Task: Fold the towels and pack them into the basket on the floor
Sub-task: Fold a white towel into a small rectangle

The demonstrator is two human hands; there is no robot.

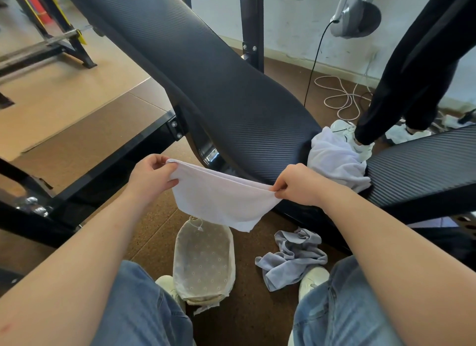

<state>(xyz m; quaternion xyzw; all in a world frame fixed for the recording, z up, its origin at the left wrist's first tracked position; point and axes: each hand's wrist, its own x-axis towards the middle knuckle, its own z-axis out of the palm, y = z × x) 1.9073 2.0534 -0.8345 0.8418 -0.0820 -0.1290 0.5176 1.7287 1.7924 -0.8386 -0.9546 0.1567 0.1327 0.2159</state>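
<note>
— Where is the basket from your grip?

— The oval, pale cloth-lined basket (203,263) stands on the floor between your shoes, straight below the towel, its long axis running away from you. A crumpled grey towel (291,258) lies just beside it, by your right shoe.

— And your fingers?

— Your left hand (152,177) and right hand (298,184) each pinch a top corner of the white terry towel (219,199). It hangs sagging, seemingly doubled, stretched crosswise to the basket, with both hands about equally near. Beyond, a rumpled white towel (334,160) lies on the black ribbed counter (219,75).
</note>
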